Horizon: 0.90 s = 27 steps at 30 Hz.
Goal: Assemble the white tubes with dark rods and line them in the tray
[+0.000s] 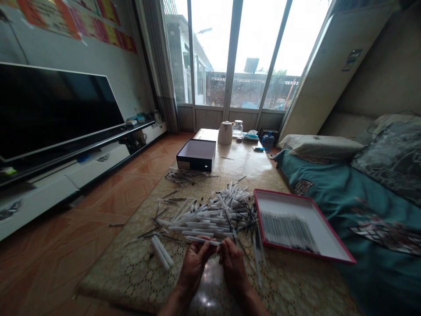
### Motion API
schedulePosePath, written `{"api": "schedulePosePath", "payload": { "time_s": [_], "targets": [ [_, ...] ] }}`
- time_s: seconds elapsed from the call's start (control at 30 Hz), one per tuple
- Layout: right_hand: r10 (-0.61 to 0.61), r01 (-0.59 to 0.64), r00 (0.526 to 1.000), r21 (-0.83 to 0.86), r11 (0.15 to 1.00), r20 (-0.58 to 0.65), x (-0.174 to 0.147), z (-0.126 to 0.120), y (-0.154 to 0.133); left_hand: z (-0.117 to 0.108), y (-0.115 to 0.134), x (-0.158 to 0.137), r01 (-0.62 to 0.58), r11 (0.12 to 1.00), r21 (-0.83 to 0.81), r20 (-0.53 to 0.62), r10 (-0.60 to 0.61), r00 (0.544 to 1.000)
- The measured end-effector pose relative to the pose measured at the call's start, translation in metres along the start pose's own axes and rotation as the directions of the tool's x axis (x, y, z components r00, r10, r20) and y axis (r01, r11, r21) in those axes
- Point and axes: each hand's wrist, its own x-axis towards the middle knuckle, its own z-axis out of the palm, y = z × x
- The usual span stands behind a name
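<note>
Near the front of the table, my left hand (196, 259) is closed round a slim white pen barrel (194, 239), which points left. My right hand (232, 260) pinches at the barrel's right end; its fingertips hide whatever small part may be there. Just beyond both hands spreads a heap of white pen barrels (204, 224) mixed with thin dark refills (169, 200). A few white barrels (161, 252) lie side by side to the left of my hands. To the right, a red-rimmed shallow box (332, 237) holds a row of pens (289, 230).
A dark open box (196, 163) stands farther back on the patterned table (131, 272), with more refills in front of it. Behind are a kettle (225, 133), a glass jar (238, 128) and a tissue pack (251, 135). A green-covered bed or couch (329, 184) borders the right.
</note>
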Motion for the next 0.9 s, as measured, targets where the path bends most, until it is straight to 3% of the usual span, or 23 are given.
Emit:
{"api": "schedulePosePath", "payload": {
  "time_s": [0.13,0.27,0.4,0.5,0.6,0.67,0.7,0.8,0.9],
  "targets": [
    [-0.131,0.128,0.987,-0.037,0.991,-0.096,0.0,0.001,-0.002,0.001,0.0,0.001,-0.028,0.997,0.076,-0.012,0.029,1.0],
    [-0.266,0.264,0.964,-0.122,0.957,0.001,-0.002,0.003,-0.004,0.005,-0.003,0.003,-0.067,0.982,0.178,0.006,0.067,0.998],
    [-0.211,0.221,0.975,-0.186,0.957,0.074,-0.002,0.001,-0.003,0.009,-0.002,0.001,-0.039,0.958,0.283,0.023,0.034,0.999],
    [-0.158,0.157,0.987,-0.144,0.977,0.005,0.0,-0.004,0.002,0.009,0.006,0.002,0.005,0.88,0.475,-0.029,0.01,1.0],
    [-0.113,0.101,0.987,-0.11,0.989,-0.115,0.001,-0.007,0.011,0.01,0.022,0.011,-0.174,0.645,0.744,0.031,0.227,0.973],
    [-0.096,0.077,0.978,-0.107,0.991,-0.186,0.0,-0.007,0.017,0.01,0.033,0.02,-0.342,0.37,0.864,0.171,0.423,0.89],
    [-0.091,0.07,0.973,-0.107,0.992,-0.212,-0.001,-0.006,0.019,0.011,0.038,0.026,-0.388,0.232,0.892,0.25,0.462,0.851],
    [-0.089,0.061,0.966,-0.119,0.991,-0.242,-0.001,-0.005,0.023,0.014,0.045,0.041,-0.421,-0.114,0.9,0.43,0.39,0.814],
    [-0.099,0.067,0.965,-0.137,0.988,-0.241,0.0,-0.006,0.022,0.014,0.044,0.05,-0.382,-0.313,0.87,0.467,0.269,0.843]
  ]
}}
